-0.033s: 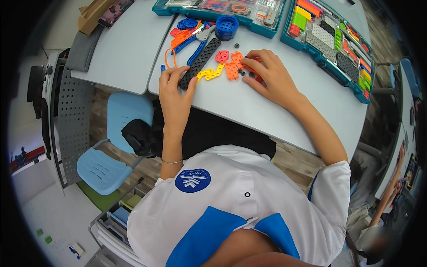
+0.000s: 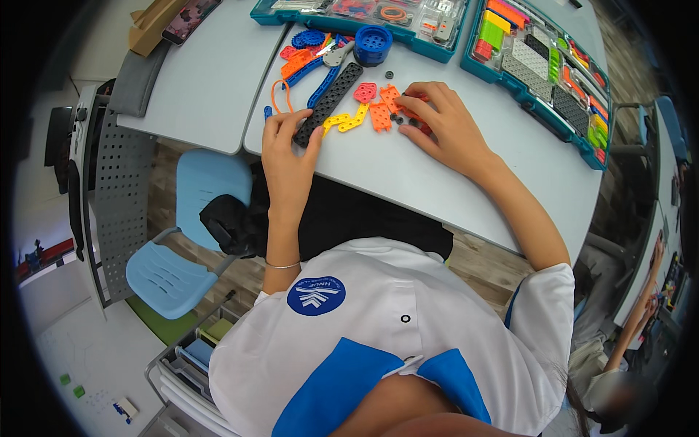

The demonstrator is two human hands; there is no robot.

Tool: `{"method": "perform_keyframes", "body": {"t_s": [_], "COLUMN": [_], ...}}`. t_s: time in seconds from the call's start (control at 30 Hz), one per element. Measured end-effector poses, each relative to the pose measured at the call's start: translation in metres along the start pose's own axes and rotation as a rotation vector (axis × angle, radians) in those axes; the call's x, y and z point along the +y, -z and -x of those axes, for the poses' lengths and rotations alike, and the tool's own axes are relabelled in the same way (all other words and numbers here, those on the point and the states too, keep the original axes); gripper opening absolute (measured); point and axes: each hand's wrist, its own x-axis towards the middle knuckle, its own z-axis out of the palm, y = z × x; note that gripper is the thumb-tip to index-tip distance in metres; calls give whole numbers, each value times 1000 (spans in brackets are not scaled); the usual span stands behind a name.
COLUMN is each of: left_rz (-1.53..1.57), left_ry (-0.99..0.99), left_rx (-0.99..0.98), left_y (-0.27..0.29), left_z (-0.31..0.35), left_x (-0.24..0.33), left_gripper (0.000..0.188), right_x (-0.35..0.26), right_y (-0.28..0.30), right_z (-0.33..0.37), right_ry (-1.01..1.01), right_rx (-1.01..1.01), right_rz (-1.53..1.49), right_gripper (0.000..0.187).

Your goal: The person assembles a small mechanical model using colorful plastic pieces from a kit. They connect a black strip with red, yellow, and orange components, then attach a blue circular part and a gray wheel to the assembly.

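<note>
A black perforated beam (image 2: 329, 104) lies slanted on the table. Its near end sits between the thumb and fingers of my left hand (image 2: 287, 160), which closes loosely on both edges. Beside it are yellow angled connectors (image 2: 353, 120), a pink-red perforated piece (image 2: 365, 92) and orange perforated plates (image 2: 380, 116). My right hand (image 2: 453, 127) rests over small black round pieces (image 2: 400, 119) and red-orange parts, thumb apart from the bent fingers. Those parts are partly hidden under the palm.
Blue curved strips (image 2: 321, 89), an orange band (image 2: 281, 96) and a blue wheel (image 2: 372, 45) lie farther back. Teal cases (image 2: 421, 49) of sorted parts line the far side and the right (image 2: 524, 95). Blue chairs (image 2: 171, 280) stand left. Another person's arm (image 2: 639, 302) shows far right.
</note>
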Motion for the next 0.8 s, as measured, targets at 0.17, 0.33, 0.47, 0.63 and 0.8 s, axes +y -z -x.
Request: {"method": "perform_keyframes", "body": {"t_s": [0.17,0.33,0.47,0.63,0.8], "left_rz": [34,82,125,235,284], "left_ry": [-78,-73,-70,-34,-90], "left_rx": [55,104,84,25,149], "left_y": [1,9,12,15,11], "left_z": [-1,-4,0,3,-4], "left_x": [-8,-7,-4,4,8], "left_gripper": [35,35,33,32,32], "right_x": [0,-1,-3,1,38], "right_y": [-1,-4,-2,3,9], "right_z": [-4,-6,-8,-13,-44], "right_ry": [3,-4,-15,0,-5], "right_rx": [33,44,42,105,316], "right_rz": [-8,24,21,17,276], "right_gripper": [32,31,31,30,31]}}
